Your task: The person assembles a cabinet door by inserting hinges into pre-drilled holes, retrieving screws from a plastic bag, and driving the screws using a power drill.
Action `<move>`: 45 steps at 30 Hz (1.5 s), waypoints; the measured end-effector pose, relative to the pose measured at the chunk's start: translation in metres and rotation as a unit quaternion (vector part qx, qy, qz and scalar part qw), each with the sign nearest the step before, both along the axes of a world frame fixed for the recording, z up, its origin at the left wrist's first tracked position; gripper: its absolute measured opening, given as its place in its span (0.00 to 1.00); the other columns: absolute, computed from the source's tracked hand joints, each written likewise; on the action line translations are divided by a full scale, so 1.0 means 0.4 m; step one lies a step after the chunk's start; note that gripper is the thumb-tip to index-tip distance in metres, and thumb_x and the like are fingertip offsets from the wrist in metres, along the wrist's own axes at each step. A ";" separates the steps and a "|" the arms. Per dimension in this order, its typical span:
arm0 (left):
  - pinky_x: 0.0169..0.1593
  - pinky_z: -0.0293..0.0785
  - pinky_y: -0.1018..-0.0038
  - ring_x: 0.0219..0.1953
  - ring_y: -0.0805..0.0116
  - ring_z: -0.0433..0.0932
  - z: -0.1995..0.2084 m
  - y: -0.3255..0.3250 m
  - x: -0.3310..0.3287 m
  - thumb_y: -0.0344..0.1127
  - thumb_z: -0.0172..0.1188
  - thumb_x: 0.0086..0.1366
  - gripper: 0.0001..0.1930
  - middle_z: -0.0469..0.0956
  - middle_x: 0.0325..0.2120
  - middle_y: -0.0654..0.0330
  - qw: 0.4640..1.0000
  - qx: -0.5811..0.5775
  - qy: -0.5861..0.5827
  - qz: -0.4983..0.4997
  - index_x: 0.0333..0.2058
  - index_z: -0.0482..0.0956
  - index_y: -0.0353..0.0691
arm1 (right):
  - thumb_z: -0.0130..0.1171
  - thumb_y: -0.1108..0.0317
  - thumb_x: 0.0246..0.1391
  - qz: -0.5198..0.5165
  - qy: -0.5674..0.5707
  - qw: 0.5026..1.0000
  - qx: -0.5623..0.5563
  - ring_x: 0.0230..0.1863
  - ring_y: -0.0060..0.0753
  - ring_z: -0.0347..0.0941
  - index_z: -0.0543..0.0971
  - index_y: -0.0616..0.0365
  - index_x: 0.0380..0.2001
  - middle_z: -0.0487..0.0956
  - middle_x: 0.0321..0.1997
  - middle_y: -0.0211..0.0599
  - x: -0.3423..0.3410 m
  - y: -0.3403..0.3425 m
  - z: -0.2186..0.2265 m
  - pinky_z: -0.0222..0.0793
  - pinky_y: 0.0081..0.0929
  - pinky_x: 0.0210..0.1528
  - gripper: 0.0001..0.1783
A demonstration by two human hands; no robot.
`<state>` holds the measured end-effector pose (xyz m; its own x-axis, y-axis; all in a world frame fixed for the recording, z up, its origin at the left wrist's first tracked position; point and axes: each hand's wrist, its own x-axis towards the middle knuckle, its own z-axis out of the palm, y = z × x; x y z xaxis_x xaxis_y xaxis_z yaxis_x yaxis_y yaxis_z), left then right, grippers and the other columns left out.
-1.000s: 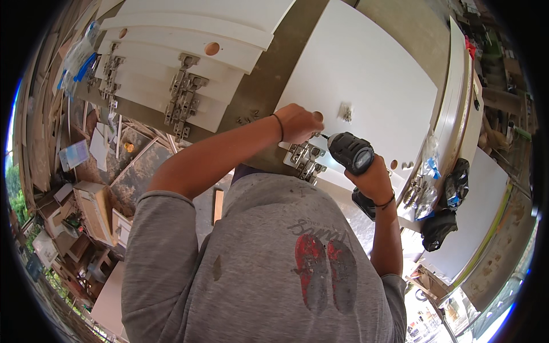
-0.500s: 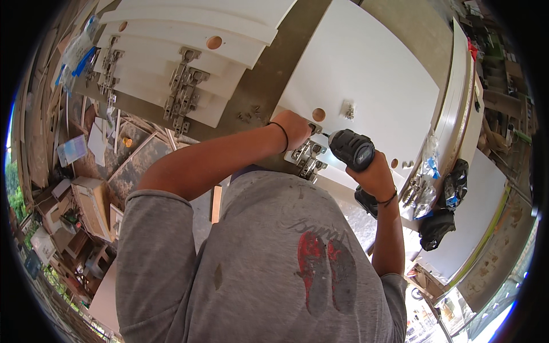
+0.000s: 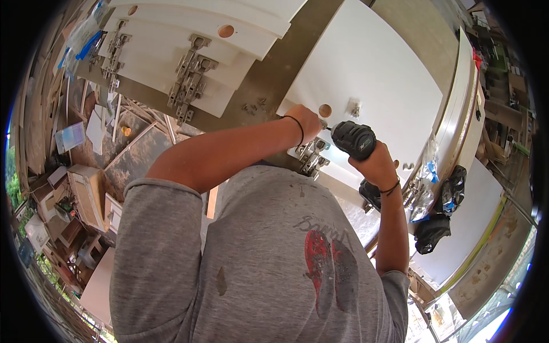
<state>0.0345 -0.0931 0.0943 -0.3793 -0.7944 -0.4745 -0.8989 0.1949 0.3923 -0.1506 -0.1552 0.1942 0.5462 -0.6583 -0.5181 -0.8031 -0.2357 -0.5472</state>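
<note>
A black power drill (image 3: 353,140) is gripped by its handle in my right hand (image 3: 374,167), with its nose pointing left over the near part of a white panel (image 3: 372,68). My left hand (image 3: 304,123) is closed at the drill's tip. Its fingertips pinch something small there that I cannot make out, beside a round hole (image 3: 325,110). Just below that hand, several metal cabinet hinges (image 3: 311,155) lie clustered at the panel's near edge. A small heap of screws (image 3: 354,107) rests on the panel, right of the hole.
Stacked white panels (image 3: 229,68) with more hinges (image 3: 191,74) lie to the left. Loose screws (image 3: 254,107) are on the brown tabletop between the panels. Clear plastic packs (image 3: 426,171) and black bags (image 3: 443,211) sit at the right. Wood scraps and a wooden box (image 3: 88,194) are lower left.
Both hands and the drill have shifted slightly right in the picture. My left hand has moved closer to the drill's tip and now covers the hinge that showed beside its fingers.
</note>
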 end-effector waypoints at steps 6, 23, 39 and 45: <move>0.37 0.74 0.69 0.37 0.64 0.79 0.021 -0.002 -0.005 0.35 0.52 0.57 0.09 0.80 0.32 0.62 0.999 0.033 -0.026 0.000 0.33 0.82 0.47 | 0.63 0.69 0.33 0.009 0.002 1.000 0.000 0.28 0.40 0.78 0.77 0.66 0.27 0.79 0.24 0.47 0.000 0.000 -0.003 0.71 0.30 0.33 0.14; 0.36 0.75 0.68 0.35 0.62 0.80 0.023 -0.002 0.007 0.32 0.55 0.53 0.07 0.81 0.30 0.59 0.999 0.021 0.020 0.030 0.29 0.82 0.45 | 0.63 0.69 0.33 0.024 0.029 0.999 0.013 0.28 0.41 0.78 0.78 0.65 0.28 0.79 0.24 0.47 0.026 -0.009 0.010 0.71 0.30 0.33 0.15; 0.36 0.75 0.67 0.36 0.62 0.80 0.005 0.002 0.008 0.33 0.54 0.54 0.09 0.81 0.31 0.60 0.999 0.025 0.023 0.031 0.31 0.82 0.45 | 0.64 0.68 0.32 0.076 0.065 0.994 -0.033 0.32 0.51 0.76 0.78 0.63 0.26 0.78 0.25 0.50 0.040 -0.018 -0.017 0.72 0.35 0.34 0.14; 0.37 0.75 0.67 0.37 0.62 0.80 -0.006 0.006 0.005 0.34 0.53 0.55 0.09 0.81 0.32 0.61 0.998 0.025 0.032 0.040 0.31 0.82 0.46 | 0.65 0.68 0.32 0.088 0.069 0.993 -0.020 0.31 0.50 0.76 0.78 0.64 0.26 0.78 0.25 0.50 0.047 -0.025 -0.023 0.72 0.34 0.34 0.15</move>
<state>0.0366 -0.0908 0.0919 -0.3469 -0.7991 -0.4911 -0.8834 0.1025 0.4572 -0.1320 -0.1653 0.1848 0.5797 -0.5800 -0.5723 -0.8147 -0.3983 -0.4216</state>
